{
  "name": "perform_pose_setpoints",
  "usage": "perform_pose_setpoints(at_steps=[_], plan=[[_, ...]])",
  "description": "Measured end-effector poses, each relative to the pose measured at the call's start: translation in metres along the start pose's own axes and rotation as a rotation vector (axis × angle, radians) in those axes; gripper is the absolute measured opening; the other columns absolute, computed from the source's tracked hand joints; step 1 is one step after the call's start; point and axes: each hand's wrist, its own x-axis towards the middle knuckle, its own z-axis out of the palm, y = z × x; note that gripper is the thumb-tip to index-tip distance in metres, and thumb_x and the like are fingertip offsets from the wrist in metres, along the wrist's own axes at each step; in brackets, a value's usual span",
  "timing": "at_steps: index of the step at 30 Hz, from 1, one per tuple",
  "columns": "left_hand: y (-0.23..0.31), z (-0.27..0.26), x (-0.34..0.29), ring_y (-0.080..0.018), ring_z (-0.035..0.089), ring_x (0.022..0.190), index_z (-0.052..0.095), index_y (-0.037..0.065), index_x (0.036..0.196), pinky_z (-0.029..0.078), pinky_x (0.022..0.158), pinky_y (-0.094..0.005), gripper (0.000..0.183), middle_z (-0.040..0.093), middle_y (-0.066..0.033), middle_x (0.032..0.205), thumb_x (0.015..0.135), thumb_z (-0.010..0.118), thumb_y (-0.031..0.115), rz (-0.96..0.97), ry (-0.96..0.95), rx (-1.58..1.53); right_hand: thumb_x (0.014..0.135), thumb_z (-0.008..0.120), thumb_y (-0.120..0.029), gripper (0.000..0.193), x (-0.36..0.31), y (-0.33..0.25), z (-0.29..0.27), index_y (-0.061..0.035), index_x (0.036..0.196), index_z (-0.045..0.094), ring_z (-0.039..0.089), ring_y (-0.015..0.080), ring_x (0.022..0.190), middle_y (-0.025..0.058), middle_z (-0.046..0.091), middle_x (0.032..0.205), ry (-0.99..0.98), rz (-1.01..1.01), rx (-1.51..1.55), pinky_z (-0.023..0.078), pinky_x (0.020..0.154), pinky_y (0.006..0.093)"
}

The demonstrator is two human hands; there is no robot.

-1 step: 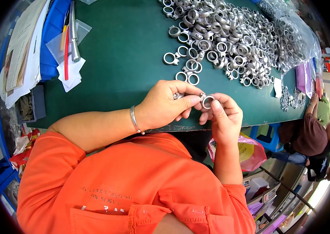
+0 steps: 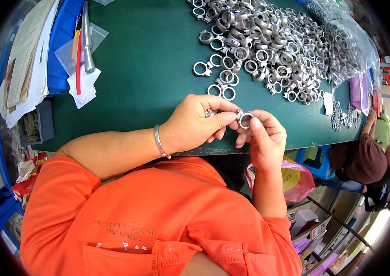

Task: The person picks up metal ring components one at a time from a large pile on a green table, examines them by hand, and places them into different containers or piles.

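A silvery metal ring [image 2: 244, 120] with a small lug on its side is held between my two hands, near the front edge of the green table. The thumb and fingers of my right hand [image 2: 267, 138] are closed on its right side. My left hand [image 2: 194, 122] pinches at the lug with thumb and forefinger. Tucked in the bent fingers of that same hand is another metal piece [image 2: 210, 112], partly hidden, which looks like a similar ring. Just beyond my hands, several loose rings [image 2: 227, 93] lie on the table.
A big heap of metal rings [image 2: 268, 41] covers the far right, beside a clear plastic bag [image 2: 347, 46] of more. At left are papers [image 2: 24, 60], a blue bin [image 2: 64, 55], a metal rod [image 2: 87, 41] and a red pen [image 2: 79, 69]. Another person [image 2: 365, 156] sits at right.
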Motion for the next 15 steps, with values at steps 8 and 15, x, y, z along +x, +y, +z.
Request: perform_pose_setpoints(at_steps=[8, 15], plan=[[-0.005, -0.002, 0.003, -0.0067, 0.052, 0.058, 0.059, -0.003, 0.099, 0.042, 0.047, -0.0186, 0.016, 0.062, -0.0071, 0.081, 0.087, 0.055, 0.007, 0.053, 0.025, -0.04, 0.083, 0.054, 0.005, 0.014, -0.001, 0.008, 0.0, 0.0057, 0.097, 0.054, 0.063, 0.0218, 0.083, 0.0182, 0.059, 0.097, -0.045, -0.198, -0.042, 0.054, 0.071, 0.029], [-0.002, -0.002, 0.002, -0.0084, 0.054, 0.061, 0.059, -0.003, 0.097, 0.046, 0.051, -0.0201, 0.015, 0.062, -0.0084, 0.083, 0.086, 0.056, 0.007, 0.024, 0.035, -0.093, 0.078, 0.058, 0.011, 0.021, -0.001, 0.014, 0.004, 0.0034, 0.096, 0.05, 0.059, 0.0196, 0.091, 0.0177, 0.055, 0.105, -0.034, -0.394, -0.183, 0.051, 0.079, 0.0292]])
